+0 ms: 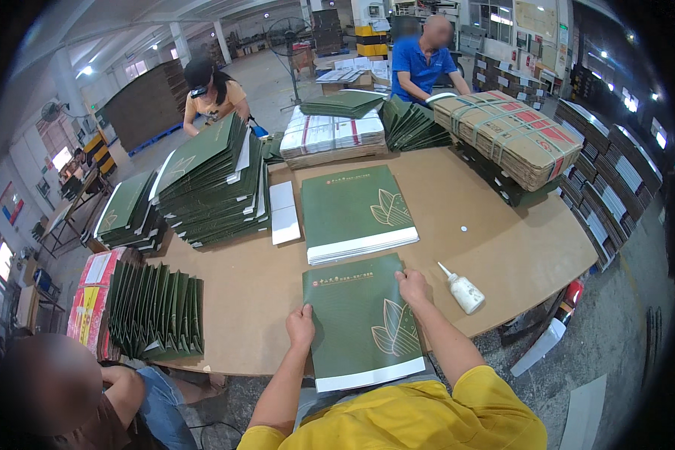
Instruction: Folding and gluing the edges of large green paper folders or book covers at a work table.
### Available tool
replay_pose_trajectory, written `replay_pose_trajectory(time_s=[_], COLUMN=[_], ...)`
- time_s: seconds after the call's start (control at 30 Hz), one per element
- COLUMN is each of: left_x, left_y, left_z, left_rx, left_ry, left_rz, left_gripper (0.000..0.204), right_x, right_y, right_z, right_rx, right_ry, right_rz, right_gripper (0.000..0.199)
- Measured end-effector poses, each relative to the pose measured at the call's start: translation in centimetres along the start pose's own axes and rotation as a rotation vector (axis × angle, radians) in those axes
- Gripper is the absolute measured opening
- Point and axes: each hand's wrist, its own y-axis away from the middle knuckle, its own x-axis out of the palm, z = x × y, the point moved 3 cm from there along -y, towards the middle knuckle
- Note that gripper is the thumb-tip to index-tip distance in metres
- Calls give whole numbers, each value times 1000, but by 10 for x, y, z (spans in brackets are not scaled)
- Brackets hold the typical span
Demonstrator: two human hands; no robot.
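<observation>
A flat green paper bag [356,322] with gold leaf line art and a white strip along its near edge is between my hands, its near end over the table's front edge. My left hand [301,325] grips its left edge, thumb on top. At its upper right edge, my right hand [412,286] is closed on it the same way. Just beyond lies a neat stack of matching bags [356,206], white strips showing at the near side. A white squeeze bottle [466,292] with a thin nozzle lies on its side to the right of my right hand.
Tall piles of folded green bags [210,180] stand at the left, with white strips of card [283,213] beside them. Fanned green bags [157,307] sit near left. A strapped brown bundle [506,135] rests far right. A small white cap [463,229] lies on the brown table [502,255]. Other people are around it.
</observation>
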Motion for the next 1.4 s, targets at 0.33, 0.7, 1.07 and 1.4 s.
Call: replay_pose_trajectory(time_s=[0.33,0.7,1.07,1.4], left_x=[4,36,48,25], left_y=[5,-43,-52,-38], left_z=[-38,-29,-26,-34], left_rx=[659,635,460,554], left_ry=[-698,-505,-714,-534], left_rz=[-200,130,333,92], left_gripper=[39,62,76,68], right_x=[25,27,-6,-7], right_y=[1,-18,86,118], right_z=[4,38,37,-10], right_rx=[-769,-615,-638,-680], right_ry=[762,697,1053,574], right_rz=[-142,118,429,155], right_gripper=[35,54,83,82])
